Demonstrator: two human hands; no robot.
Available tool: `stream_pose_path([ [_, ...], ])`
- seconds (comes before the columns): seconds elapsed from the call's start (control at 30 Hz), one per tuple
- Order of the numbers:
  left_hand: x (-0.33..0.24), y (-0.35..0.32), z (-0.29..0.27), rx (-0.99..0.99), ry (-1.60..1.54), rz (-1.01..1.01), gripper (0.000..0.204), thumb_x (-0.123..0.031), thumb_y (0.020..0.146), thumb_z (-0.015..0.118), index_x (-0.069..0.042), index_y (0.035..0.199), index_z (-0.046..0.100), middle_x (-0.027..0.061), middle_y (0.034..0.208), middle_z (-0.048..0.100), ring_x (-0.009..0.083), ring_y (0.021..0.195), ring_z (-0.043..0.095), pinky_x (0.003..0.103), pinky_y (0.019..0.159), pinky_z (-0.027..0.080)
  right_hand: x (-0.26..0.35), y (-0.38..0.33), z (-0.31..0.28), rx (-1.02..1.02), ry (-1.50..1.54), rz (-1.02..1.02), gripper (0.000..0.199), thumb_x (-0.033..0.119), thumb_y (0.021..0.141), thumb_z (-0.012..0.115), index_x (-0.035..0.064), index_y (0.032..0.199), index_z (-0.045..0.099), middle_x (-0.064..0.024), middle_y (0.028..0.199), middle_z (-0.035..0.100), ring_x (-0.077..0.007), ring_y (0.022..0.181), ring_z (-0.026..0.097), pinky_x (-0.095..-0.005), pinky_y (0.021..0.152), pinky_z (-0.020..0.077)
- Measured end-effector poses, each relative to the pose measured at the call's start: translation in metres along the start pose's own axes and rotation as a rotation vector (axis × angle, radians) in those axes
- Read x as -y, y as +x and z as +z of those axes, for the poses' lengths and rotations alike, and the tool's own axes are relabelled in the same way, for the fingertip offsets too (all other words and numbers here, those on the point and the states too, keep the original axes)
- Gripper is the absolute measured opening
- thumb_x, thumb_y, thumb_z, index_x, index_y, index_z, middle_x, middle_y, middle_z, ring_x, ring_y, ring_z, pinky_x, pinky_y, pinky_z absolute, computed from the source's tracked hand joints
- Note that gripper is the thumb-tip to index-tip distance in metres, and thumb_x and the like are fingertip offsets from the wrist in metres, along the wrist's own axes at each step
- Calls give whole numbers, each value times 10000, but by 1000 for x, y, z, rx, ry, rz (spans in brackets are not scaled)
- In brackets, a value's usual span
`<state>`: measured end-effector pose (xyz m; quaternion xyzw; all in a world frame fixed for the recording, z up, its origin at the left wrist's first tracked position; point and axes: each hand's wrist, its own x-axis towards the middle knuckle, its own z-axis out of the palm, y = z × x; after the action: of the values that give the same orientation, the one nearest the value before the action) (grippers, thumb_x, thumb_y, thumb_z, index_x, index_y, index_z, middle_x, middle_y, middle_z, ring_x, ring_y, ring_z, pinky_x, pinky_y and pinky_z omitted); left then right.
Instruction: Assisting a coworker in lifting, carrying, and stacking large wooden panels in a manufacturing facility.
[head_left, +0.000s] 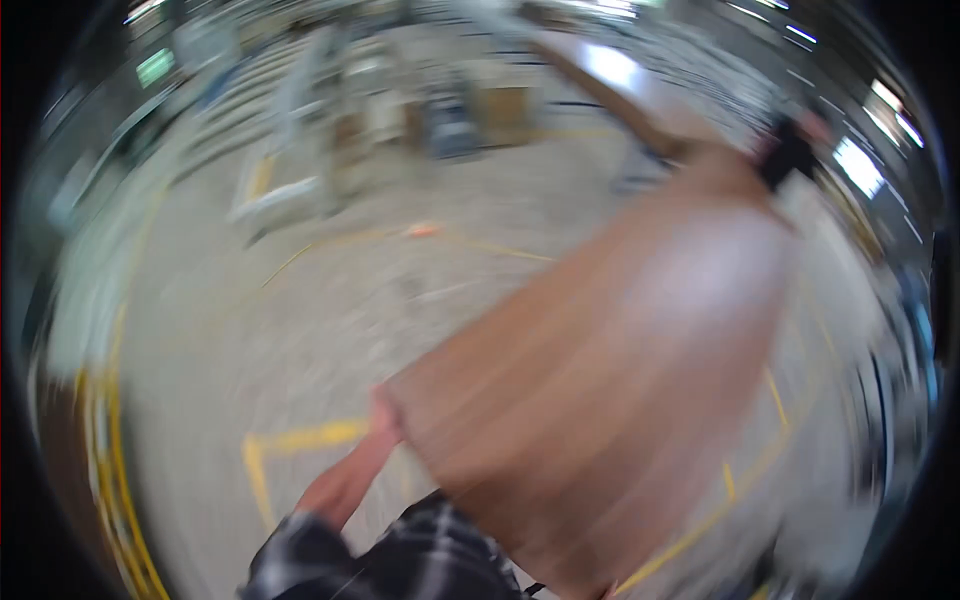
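Note:
A large brown wood-grain panel (590, 370) stretches from in front of me toward the far right, blurred by motion. My left hand (385, 413) is closed on its near left corner, with the fingers partly hidden by the board. Only a sliver of my right hand (607, 592) shows, against the panel's near right edge at the bottom of the picture; the rest is out of sight. At the far end of the panel stands another person in dark clothing (787, 150), whose hands I cannot make out.
Beyond the far end lies a stack of boards with a shiny brown top (610, 75). Cardboard boxes (503, 112) and a pale metal frame (285, 195) stand at the back. Yellow lines (310, 437) mark the grey concrete floor (330, 320). A small orange thing (424, 230) lies there.

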<state>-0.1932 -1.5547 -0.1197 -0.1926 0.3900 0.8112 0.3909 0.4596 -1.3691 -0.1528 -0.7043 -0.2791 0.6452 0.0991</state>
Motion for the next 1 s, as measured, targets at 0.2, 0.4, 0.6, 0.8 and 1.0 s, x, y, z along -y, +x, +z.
stream_pose_path([
  [0.2,-106,-73,-102,171,242,-36,638,-506,758,232,-52,1190,354,107,1215,382,277,1118,348,393,914,293,-183,-98,81,-12,186,-67,641,559,812,275,66,1212,367,-58,1190,416,-195,1087,384,-338,909,302],
  [0.4,-193,-105,-166,301,632,-348,676,-554,720,252,-106,1218,346,92,1243,361,296,1146,326,447,918,301,-294,-247,206,-104,94,-59,726,619,732,357,80,1219,371,-84,1226,389,-223,1100,372,-375,920,273],
  [0.6,-292,-104,-235,282,744,-390,680,-552,714,253,-108,1222,343,91,1247,358,299,1145,329,451,918,299,-387,-321,311,-166,-89,114,800,672,679,389,87,1225,365,-116,1245,372,-254,1115,360,-424,925,249],
  [0.8,-377,-202,-350,215,485,-150,685,-550,707,254,-110,1226,340,91,1251,355,302,1144,332,456,919,298,-496,-350,346,17,12,25,608,546,809,302,103,1218,381,-56,1206,412,-186,1078,381,-342,917,289],
  [1.0,-374,-355,-528,161,274,-28,690,-555,700,246,-102,1207,363,72,1234,379,280,1129,351,444,902,301,-632,-363,252,-33,152,18,752,562,790,342,-52,1221,296,-132,1254,347,-192,1155,319,-294,951,225],
])
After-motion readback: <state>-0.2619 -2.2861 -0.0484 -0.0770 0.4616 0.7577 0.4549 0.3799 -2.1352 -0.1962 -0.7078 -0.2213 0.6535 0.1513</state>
